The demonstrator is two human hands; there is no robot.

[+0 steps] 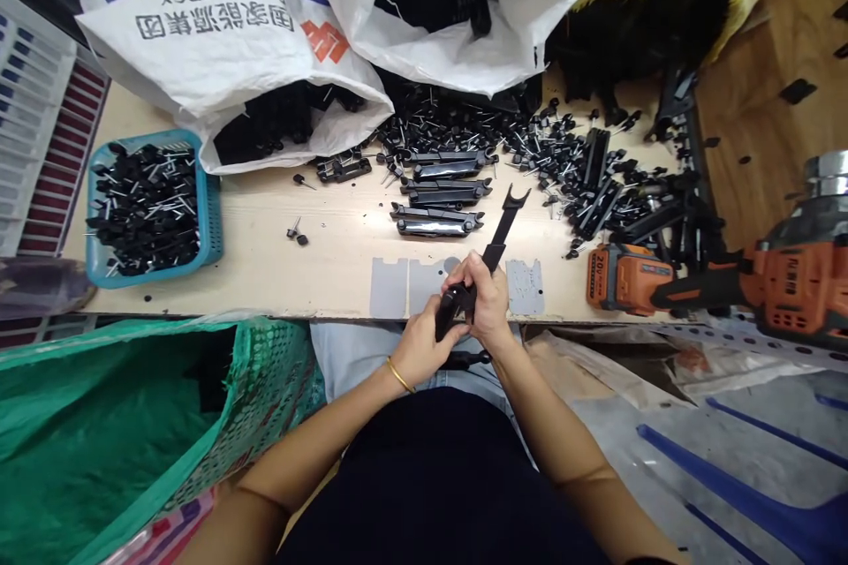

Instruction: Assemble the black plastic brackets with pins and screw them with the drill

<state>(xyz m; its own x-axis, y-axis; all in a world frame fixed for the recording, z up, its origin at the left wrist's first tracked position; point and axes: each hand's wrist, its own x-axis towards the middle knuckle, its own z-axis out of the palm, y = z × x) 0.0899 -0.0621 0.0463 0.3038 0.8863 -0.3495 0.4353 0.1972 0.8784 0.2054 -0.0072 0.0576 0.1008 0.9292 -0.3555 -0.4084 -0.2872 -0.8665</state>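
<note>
Both my hands meet at the table's near edge over my lap. My left hand [424,342], with a gold bangle on the wrist, is closed round the lower end of a long black plastic part [498,234]. My right hand [488,296] is closed over the same part higher up. The part slants up and to the right and ends in a forked tip. Three similar black parts [441,192] lie in a row on the table just beyond my hands.
A blue basket [210,221] of black screw pieces stands at the left. White sacks [252,35] of black parts lie at the back, with loose pieces [570,159] spilled between. An orange cordless drill [729,278] lies at the right. A green mesh bag [132,424] hangs below left.
</note>
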